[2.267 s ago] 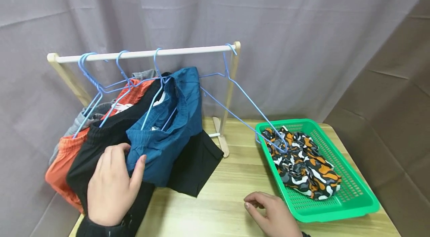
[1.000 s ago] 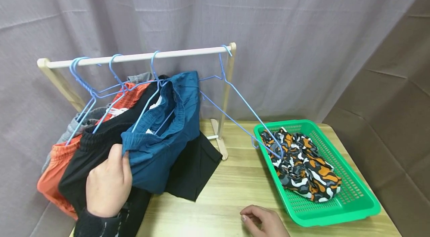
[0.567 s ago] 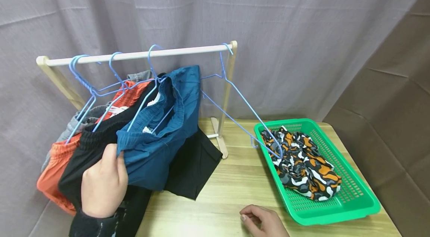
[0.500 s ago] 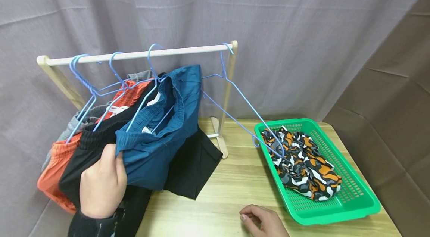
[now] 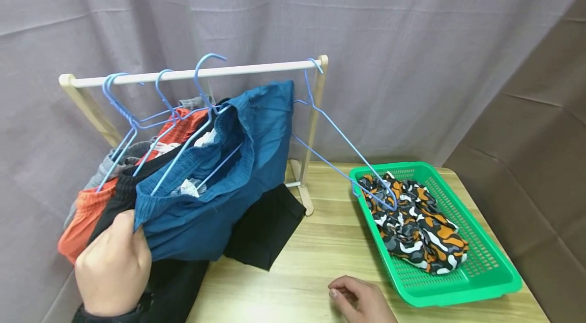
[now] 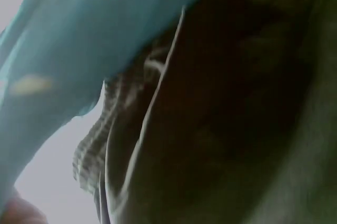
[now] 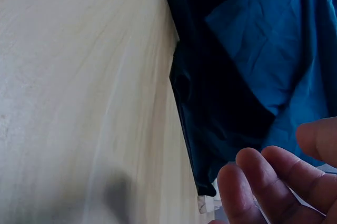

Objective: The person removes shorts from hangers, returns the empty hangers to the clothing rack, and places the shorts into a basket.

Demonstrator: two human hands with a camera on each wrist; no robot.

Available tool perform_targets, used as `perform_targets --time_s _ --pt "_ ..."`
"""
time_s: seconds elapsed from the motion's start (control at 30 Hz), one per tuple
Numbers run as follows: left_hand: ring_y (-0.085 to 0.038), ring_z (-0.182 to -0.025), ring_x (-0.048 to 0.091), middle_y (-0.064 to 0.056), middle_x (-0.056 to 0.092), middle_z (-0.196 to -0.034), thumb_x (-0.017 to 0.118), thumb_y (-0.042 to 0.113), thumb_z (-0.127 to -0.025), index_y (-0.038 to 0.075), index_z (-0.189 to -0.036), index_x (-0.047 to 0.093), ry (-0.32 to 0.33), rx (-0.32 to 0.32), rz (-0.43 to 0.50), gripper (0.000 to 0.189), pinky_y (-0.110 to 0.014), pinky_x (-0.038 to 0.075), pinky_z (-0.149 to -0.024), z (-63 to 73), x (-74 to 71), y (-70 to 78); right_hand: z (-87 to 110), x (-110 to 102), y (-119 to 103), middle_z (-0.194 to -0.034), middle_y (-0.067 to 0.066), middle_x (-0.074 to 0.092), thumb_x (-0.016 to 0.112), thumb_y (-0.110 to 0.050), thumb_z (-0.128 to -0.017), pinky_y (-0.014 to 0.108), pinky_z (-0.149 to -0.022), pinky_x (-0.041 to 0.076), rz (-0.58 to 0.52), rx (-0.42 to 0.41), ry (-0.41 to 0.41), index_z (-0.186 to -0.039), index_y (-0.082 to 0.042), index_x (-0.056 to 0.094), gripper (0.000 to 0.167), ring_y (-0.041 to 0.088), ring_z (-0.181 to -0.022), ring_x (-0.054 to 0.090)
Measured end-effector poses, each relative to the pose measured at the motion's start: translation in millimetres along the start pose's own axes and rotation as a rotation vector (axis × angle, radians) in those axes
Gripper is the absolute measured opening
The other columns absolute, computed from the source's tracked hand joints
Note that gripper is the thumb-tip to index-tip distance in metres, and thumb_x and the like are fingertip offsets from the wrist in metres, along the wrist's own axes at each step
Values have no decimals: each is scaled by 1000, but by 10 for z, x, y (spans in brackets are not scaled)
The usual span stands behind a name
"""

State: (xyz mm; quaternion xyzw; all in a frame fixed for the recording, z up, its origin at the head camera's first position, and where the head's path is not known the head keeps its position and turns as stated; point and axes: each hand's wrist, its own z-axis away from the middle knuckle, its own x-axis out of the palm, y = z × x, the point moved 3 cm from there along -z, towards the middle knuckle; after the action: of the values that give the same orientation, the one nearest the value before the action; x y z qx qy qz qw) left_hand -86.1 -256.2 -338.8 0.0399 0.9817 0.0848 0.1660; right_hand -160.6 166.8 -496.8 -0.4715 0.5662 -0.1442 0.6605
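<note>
Blue shorts (image 5: 197, 226) hang on a blue wire hanger (image 5: 196, 76) at the rack. My left hand (image 5: 114, 262) pinches the near left corner of their waistband and draws it out taut. That hanger's hook stands higher above the bar than the neighbouring hooks. In the left wrist view, teal-looking cloth (image 6: 105, 40) and dark cloth fill most of the picture. My right hand (image 5: 363, 300) is low over the table, left of the green basket, fingers loosely bent around nothing. The right wrist view has its fingertips (image 7: 234, 190) in front of the blue shorts (image 7: 268, 45).
The rack's white bar (image 5: 256, 67) also carries black shorts (image 5: 270, 226), orange shorts (image 5: 82, 226) and grey garments (image 5: 103, 170) on hangers. A bare blue hanger (image 5: 341, 132) at the right end reaches over the green basket (image 5: 485, 290), which holds camouflage-patterned cloth (image 5: 421, 231).
My left hand closed on the blue shorts' waistband and pulled it left and nearer, stretching the opening wider. The hanger's hook rose above the bar. The right hand shifted slightly down, then stayed.
</note>
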Motion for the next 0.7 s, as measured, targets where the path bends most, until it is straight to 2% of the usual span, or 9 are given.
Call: perform_targets --time_s 0.13,0.23,0.3,0.43,0.6,0.7 --pt "-49 -51 52 -24 56 -65 51 13 -106 -6 -94 63 72 35 -8 26 -56 25 -41 -37 -83 8 -3 -45 -32 -96 -6 78 74 -20 -107 28 -74 61 3 -8 26 -108 -13 79 9 -1 -84 69" --pt "-47 -47 47 -23 53 -64 51 8 -103 -6 -90 63 103 41 -19 22 -52 21 -41 -51 -149 -24 -1 -79 -74 -96 -6 79 76 -15 -105 29 -75 62 18 -48 79 -107 -16 80 4 0 -84 70" --pt "-46 -45 41 -22 51 -63 51 6 -101 -6 -89 63 120 39 -21 21 -50 18 -42 -54 -197 -60 2 -97 -101 -95 -8 79 78 -13 -103 29 -76 62 32 -62 110 -105 -19 80 7 0 -84 70" --pt "-46 -45 38 -23 51 -64 50 6 -102 -7 -86 61 129 56 -21 23 -51 17 -44 -69 -295 -119 8 -124 -133 -95 -11 78 78 -15 -103 28 -76 61 49 -33 125 -105 -21 80 6 -1 -84 70" --pt "-45 -45 34 -23 54 -64 51 3 -98 -6 -81 60 178 117 8 21 -53 17 -45 -114 -376 -141 -2 -174 -159 -96 -13 78 80 -14 -102 28 -76 61 94 -15 154 -104 -22 80 8 -1 -83 69" --pt "-45 -46 36 -23 57 -67 50 3 -97 -6 -82 61 163 142 31 21 -54 21 -46 -120 -431 -156 -31 -234 -227 -98 -19 76 81 -13 -101 28 -76 61 115 -12 188 -104 -27 79 15 -1 -84 69"
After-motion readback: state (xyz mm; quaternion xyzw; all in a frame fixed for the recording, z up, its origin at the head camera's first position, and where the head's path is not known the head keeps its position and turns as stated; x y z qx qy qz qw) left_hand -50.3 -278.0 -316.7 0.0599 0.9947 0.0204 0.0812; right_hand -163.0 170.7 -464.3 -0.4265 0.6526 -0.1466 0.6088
